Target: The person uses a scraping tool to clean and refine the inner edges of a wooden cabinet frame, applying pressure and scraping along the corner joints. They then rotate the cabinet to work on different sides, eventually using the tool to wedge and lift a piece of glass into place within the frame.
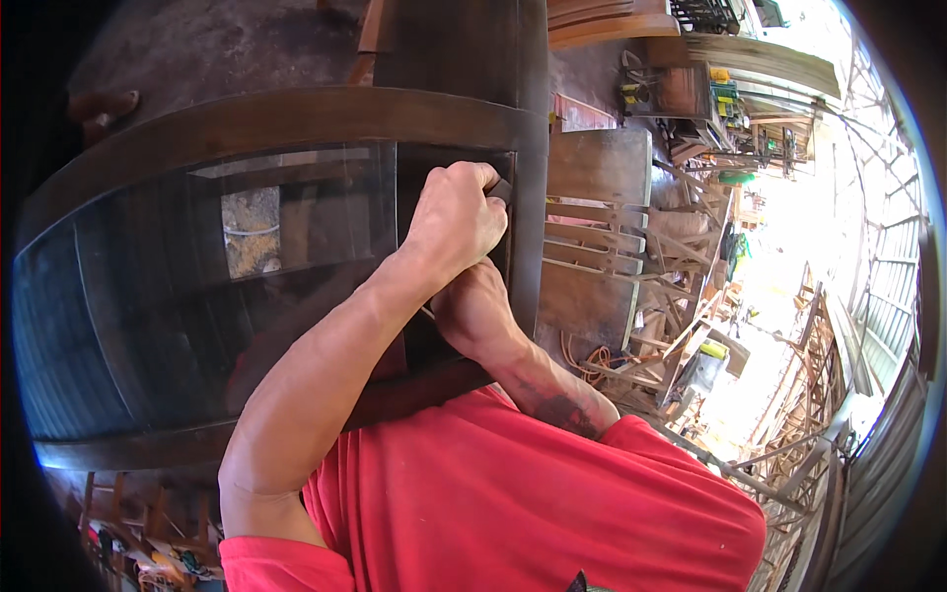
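Wooden frame (pixel 530 237): hands (pixel 459 215) crowd inner edge (pixel 513 222), dark piece (pixel 502 188) seemingly gripped.

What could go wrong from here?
The left hand might slip off the small dark piece and knock the dark frame. The left forearm crosses in front of the glossy panel; leaning could smudge it. The right hand is close by, so a slip might catch it.

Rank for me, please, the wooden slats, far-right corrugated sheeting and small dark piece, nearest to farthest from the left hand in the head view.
1. Small dark piece: in the left hand.
2. Wooden slats: right, past the dark frame.
3. Corrugated sheeting: far right.
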A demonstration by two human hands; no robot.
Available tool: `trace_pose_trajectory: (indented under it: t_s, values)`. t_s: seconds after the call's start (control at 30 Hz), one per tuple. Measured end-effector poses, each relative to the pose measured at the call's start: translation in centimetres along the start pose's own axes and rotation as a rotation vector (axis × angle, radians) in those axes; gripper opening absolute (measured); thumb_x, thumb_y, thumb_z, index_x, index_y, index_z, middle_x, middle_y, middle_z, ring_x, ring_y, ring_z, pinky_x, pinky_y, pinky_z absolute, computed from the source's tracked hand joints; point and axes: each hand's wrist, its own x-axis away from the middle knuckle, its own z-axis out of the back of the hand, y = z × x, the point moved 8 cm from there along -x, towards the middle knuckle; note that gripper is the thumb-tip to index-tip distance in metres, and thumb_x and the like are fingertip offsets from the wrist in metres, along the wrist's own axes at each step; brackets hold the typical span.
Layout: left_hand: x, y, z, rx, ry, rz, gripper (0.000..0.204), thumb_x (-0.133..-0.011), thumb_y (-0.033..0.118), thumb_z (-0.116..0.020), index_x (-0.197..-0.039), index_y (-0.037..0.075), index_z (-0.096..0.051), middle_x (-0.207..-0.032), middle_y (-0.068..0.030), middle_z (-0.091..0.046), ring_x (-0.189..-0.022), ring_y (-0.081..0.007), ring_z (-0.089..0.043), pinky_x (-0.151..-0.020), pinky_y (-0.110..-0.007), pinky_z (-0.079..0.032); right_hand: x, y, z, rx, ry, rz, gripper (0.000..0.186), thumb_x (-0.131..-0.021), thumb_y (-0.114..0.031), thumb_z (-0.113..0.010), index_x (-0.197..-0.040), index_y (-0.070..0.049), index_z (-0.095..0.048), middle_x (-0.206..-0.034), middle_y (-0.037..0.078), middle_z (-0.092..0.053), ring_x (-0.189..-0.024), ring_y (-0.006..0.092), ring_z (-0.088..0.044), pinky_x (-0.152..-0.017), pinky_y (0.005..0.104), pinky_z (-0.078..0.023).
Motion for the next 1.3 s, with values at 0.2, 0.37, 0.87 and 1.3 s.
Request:
trace_pose_trajectory:
  t_s: [0.2,0.37,0.87,1.3]
  values:
    - [0.0,0.1,-0.4,0.033,-0.061,0.061,0.011,-0.084,-0.005,-0.063,-0.092,-0.006,-0.070,-0.076,-0.0238,-0.069,-0.065,-0.0258,-0.069,-0.067,-0.039,-0.052,1.0,-1.6,-0.8,0.160,0.047,-0.027,0.016,-0.102,-0.013,-0.057,-0.115,-0.005,-0.062,-0.103,0.001,-0.066,-0.094,0.0120,-0.062,-0.082,0.0322,-0.050]
    - [1.5,-0.5,-1.1,-0.014,-0.067,0.041,0.017,-0.085,-0.005,-0.064,-0.099,-0.004,-0.074,-0.086,-0.0242,-0.073,-0.081,-0.0316,-0.075,-0.075,-0.039,-0.055,1.1,0.2,1.0,0.054,0.154,-0.118,0.009,-0.099,-0.008,-0.058,-0.100,-0.004,-0.065,-0.086,0.003,-0.065,-0.073,0.0112,-0.059,-0.064,0.0300,-0.044]
    - [2.8,-1.3,-1.9,-0.095,-0.237,0.011,0.021,-0.085,-0.005,-0.063,-0.101,-0.002,-0.076,-0.091,-0.0245,-0.074,-0.088,-0.0351,-0.075,-0.080,-0.041,-0.056,2.0,2.6,0.0,-0.129,-0.073,-0.319,0.031,-0.107,-0.031,-0.054,-0.130,-0.011,-0.060,-0.127,0.007,-0.066,-0.119,0.0233,-0.063,-0.106,0.0427,-0.050]
    - [4.2,-1.0,-2.7,-0.092,-0.333,0.089,0.018,-0.080,-0.004,-0.064,-0.093,-0.005,-0.076,-0.088,-0.0266,-0.073,-0.089,-0.0373,-0.074,-0.082,-0.042,-0.057,4.1,1.9,-1.7,-0.370,0.077,-0.380,0.015,-0.104,-0.017,-0.057,-0.114,-0.008,-0.063,-0.111,0.005,-0.067,-0.104,0.0218,-0.066,-0.092,0.0417,-0.056]
